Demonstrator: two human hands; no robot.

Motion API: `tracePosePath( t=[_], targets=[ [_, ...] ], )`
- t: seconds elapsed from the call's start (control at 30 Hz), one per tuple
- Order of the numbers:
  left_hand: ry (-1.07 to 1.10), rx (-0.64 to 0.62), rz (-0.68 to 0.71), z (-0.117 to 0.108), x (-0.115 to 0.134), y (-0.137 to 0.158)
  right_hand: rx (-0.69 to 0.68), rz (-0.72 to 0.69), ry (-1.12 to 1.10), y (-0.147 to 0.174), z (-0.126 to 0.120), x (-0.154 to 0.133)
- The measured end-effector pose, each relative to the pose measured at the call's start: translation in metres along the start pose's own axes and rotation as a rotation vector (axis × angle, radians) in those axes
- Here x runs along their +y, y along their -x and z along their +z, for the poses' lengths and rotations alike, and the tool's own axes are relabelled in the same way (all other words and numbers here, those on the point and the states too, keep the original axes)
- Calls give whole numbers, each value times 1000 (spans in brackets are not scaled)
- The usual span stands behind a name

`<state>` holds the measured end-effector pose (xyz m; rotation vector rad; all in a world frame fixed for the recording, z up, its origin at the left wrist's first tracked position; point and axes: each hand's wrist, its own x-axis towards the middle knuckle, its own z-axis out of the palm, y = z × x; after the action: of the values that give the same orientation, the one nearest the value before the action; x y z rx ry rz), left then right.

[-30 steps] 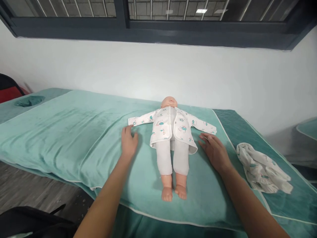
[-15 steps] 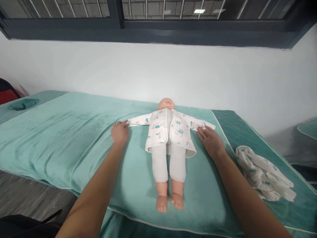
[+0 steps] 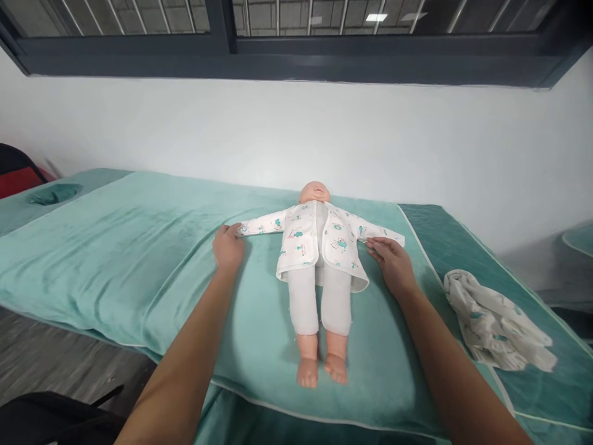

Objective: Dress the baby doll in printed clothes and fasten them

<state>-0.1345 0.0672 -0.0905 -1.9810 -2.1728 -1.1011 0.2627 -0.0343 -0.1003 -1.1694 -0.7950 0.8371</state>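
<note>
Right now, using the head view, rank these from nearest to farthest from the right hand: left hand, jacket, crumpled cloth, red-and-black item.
1. Jacket: mostly left of the right hand.
2. Crumpled cloth: to its right.
3. Left hand: left, beyond the jacket.
4. Red-and-black item: at the far left edge.

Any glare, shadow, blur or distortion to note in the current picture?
All in the head view: a bright patch on the window; soft shadows beside the doll; floor smeared at lower left; edges look stretched; left hand and right hand fairly crisp.
</note>
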Motion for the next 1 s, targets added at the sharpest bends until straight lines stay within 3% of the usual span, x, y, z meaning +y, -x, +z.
tracePosePath(
  t=[0.23,0.4,0.5,0.63,0.77,0.9,1.0],
  targets=[
    [114,20,-42,-2,1,1,-10,-43,141,2,4,0],
    [158,67,-17,-4,3,5,-73,-151,476,30,2,-3],
    [158,102,33,-6,5,8,-181,-213,715,60,-13,-10],
    [175,88,114,-14,10,21,-277,-378,941,103,-53,-22],
    [206,57,174,-35,8,54,-178,-531,1075,137,-100,-31],
    [256,49,253,-70,-6,108,5,-652,1096,158,-133,-45],
    [294,67,250,-94,-25,154,129,-476,996,159,-148,-57]
  ],
)
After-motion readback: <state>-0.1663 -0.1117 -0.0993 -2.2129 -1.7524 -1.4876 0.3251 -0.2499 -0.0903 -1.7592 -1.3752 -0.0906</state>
